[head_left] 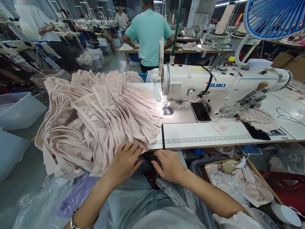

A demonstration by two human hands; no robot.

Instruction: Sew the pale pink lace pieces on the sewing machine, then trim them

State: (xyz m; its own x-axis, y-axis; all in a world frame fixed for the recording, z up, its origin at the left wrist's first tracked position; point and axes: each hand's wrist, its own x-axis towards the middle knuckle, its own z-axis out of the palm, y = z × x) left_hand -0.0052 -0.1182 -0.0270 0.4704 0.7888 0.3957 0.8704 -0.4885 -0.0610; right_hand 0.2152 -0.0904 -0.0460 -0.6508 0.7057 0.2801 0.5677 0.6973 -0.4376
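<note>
My left hand (127, 159) rests against the front edge of a big pile of pale pink lace-trimmed fabric pieces (100, 111). Its fingers are loosely bent, with the thumb apart, and nothing shows gripped in it. Just to the right, my right hand (169, 164) lies at the table's front edge below a black strap (163, 136); its thumb is apart from the fingers and it holds nothing visible. The layered pile reaches up to the needle area of a white JUKI sewing machine (226, 81), where a lamp glows.
A phone (200, 112) lies on the machine bed, and a paper slip (220, 127) on the table (186, 128). At right are a fabric piece (258, 119) and a box of scraps (252, 181) below. A blue fan (276, 19) hangs above. A person in turquoise (150, 35) stands ahead.
</note>
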